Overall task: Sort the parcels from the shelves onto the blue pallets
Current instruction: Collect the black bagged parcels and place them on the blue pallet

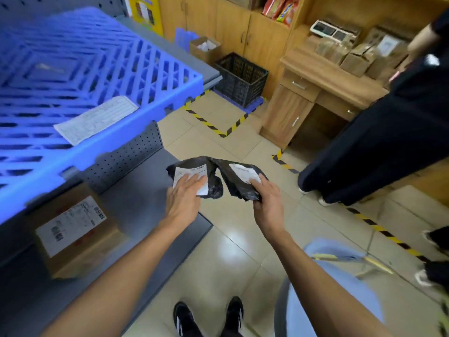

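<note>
I hold two small black plastic parcels with white labels over the floor at the shelf's corner. My left hand [184, 198] holds the left black parcel [213, 188], fingers lying over its label. My right hand [267, 200] grips the right black parcel [233, 176], thumb on its label. The two bags touch at their tops. A blue pallet [102, 69] lies on the upper grey shelf at the left, with a flat white parcel [94, 119] on it. A brown cardboard box [77, 229] with a label sits on the lower shelf [145, 198].
A person in dark clothes [379, 132] stands at the right by a wooden desk [313, 93] loaded with boxes. A black crate [243, 79] rests on another blue pallet [255, 105] by the cabinets. Yellow-black tape [218, 130] marks the tiled floor. A light blue chair [335, 288] is at my lower right.
</note>
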Available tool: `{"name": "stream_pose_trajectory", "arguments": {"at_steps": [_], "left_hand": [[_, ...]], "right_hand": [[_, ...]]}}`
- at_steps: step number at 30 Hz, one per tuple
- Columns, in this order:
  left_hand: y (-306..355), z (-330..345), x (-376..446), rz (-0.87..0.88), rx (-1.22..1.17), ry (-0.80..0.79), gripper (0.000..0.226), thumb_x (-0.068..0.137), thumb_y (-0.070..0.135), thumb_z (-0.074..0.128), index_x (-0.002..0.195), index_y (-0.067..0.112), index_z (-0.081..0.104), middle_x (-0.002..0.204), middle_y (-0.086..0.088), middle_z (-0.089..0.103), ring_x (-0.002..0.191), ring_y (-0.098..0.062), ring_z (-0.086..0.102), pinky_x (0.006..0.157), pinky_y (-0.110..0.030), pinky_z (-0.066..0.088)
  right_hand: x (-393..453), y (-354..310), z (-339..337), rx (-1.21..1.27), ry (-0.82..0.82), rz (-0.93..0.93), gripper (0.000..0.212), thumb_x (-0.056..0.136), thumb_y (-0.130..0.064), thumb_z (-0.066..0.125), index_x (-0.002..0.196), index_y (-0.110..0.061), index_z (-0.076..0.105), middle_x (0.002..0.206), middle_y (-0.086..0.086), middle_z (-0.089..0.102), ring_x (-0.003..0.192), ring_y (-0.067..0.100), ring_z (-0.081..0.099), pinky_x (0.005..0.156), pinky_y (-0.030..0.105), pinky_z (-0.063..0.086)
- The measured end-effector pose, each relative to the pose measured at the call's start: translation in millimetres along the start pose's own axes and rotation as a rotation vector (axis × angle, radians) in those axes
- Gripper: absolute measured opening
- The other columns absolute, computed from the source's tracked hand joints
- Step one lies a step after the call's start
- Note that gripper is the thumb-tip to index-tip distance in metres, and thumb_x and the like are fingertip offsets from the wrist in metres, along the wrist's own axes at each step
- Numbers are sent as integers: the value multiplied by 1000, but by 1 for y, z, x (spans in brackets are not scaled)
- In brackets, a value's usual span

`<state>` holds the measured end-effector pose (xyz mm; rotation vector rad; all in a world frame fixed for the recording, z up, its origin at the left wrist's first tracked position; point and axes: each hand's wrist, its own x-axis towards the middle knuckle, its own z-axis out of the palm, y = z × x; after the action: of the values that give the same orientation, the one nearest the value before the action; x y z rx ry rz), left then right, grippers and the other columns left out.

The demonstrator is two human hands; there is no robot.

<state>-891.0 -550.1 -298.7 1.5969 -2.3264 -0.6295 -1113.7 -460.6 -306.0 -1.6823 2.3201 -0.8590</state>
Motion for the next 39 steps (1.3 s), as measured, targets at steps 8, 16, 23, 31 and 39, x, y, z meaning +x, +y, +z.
{"name": "stream_pose_trajectory", "arguments": {"at_steps": [8,16,23,31,39], "left_hand": [[81,-17,5,143,-7,57,65,93,-3,49,148,30,47,158,6,40,150,-21,26,103,-42,27],[133,-46,-3,257,6,202,62,83,-9,57,138,21,60,145,-5,57,140,-31,45,90,-49,39],[187,-89,-14,347,43,325,63,81,-6,57,137,24,61,144,-2,58,141,-29,45,90,-46,38],[230,-156,-32,450,108,524,66,75,-1,48,136,21,62,142,-4,60,138,-30,48,89,-54,45],[219,-222,-76,400,157,716,69,71,0,42,134,20,64,138,-4,63,134,-30,52,86,-51,41]], "right_hand": [[-3,34,-90,24,193,121,52,79,7,61,126,-14,68,127,10,65,122,28,53,99,27,39],[-1,49,-169,30,355,127,52,87,7,61,131,-18,66,130,5,63,125,21,51,100,31,44],[6,44,-233,119,477,107,50,89,8,57,132,-16,67,131,8,61,124,22,53,101,19,34],[18,14,-291,174,628,-112,49,88,5,62,133,-15,65,129,8,62,126,23,52,102,30,43],[31,-52,-300,258,654,-314,48,89,2,61,133,-15,64,132,10,62,130,25,50,102,26,37]]}}
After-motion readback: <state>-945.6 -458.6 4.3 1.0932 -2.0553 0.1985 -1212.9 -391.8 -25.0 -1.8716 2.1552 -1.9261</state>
